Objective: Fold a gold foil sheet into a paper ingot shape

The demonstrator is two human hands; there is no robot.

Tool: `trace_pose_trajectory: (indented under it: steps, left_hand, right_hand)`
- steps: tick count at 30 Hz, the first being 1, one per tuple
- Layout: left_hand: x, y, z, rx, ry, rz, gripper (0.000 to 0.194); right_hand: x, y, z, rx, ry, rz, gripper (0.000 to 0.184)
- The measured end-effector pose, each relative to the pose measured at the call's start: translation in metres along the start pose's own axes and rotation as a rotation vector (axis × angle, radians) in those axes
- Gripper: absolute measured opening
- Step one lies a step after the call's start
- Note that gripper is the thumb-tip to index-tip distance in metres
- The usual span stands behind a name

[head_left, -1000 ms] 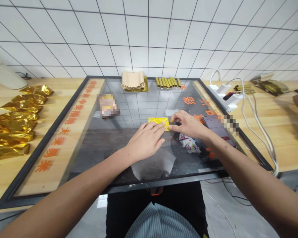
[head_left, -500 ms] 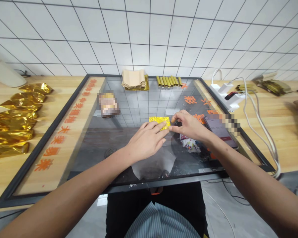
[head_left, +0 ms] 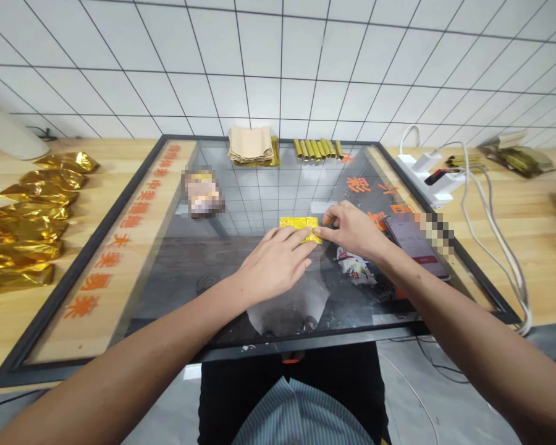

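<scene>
Gold foil pc (head_left: 291,222) lies on framed glass (head_left: 167,278) atop bench (head_left: 547,266), far side of L hand (head_left: 278,262) & left of R hand (head_left: 352,228). L grip open, palm down, fingertips over foil's near R part. R thumb at foil's R end, index bent just beyond; can't tell if R grip pinches it. Crumpled wrapper (head_left: 354,267) just below R hand, phone (head_left: 414,244) to its R. Paper stack (head_left: 250,145) + gold rolls (head_left: 319,149) at far edge, well apart from foil.
</scene>
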State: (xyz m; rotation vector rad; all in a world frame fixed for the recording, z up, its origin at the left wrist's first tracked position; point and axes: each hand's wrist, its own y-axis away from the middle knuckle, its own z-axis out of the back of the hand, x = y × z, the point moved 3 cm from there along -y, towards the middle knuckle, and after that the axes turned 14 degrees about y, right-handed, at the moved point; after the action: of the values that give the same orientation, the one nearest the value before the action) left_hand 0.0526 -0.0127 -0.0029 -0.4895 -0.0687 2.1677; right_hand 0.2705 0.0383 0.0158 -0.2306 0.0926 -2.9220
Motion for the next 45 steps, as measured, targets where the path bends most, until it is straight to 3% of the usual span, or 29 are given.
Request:
trace_pose_trajectory:
  steps: [7, 14, 21, 26, 30, 32, 34, 38, 43, 45]
  left_hand:
    - [-0.001, 0.000, 0.001, -0.036, -0.021, -0.018, 0.039]
    - [0.000, 0.001, 0.001, -0.046, -0.005, -0.033, 0.039]
    - [0.001, 0.001, 0.000, -0.047, -0.012, -0.034, 0.038]
    - [0.002, 0.001, 0.002, -0.052, 0.040, -0.015, 0.038]
    - [0.004, 0.003, 0.006, -0.072, 0.145, -0.014, 0.039]
    - [0.005, 0.004, 0.006, -0.080, 0.170, -0.025, 0.037]
    - [0.005, 0.005, 0.005, -0.092, 0.184, -0.036, 0.035]
    - [0.004, 0.005, 0.004, -0.117, 0.224, -0.060, 0.036]
    - [0.013, 0.005, 0.022, -0.246, 0.375, -0.101, 0.029]
    - [0.027, 0.009, 0.035, -0.399, 0.421, 0.012, 0.031]
  right_hand:
    - [0.004, -0.016, 0.006, 0.007, 0.129, -0.066, 0.029]
    - [0.006, -0.027, 0.005, 0.046, 0.154, -0.219, 0.032]
    - [0.007, -0.018, 0.005, 0.038, 0.131, -0.103, 0.038]
    - [0.015, -0.018, 0.004, 0.030, 0.225, -0.159, 0.043]
    - [0.017, -0.016, -0.001, -0.048, 0.208, -0.167, 0.039]
    - [0.018, -0.012, -0.003, -0.134, 0.146, -0.108, 0.030]
    - [0.022, -0.008, -0.005, -0.239, 0.067, 0.060, 0.021]
    - [0.032, -0.004, -0.011, -0.252, -0.050, 0.407, 0.041]
    - [0.034, -0.008, -0.022, -0.189, -0.041, 0.482, 0.040]
    - [0.033, -0.010, -0.023, -0.185, -0.020, 0.470, 0.041]
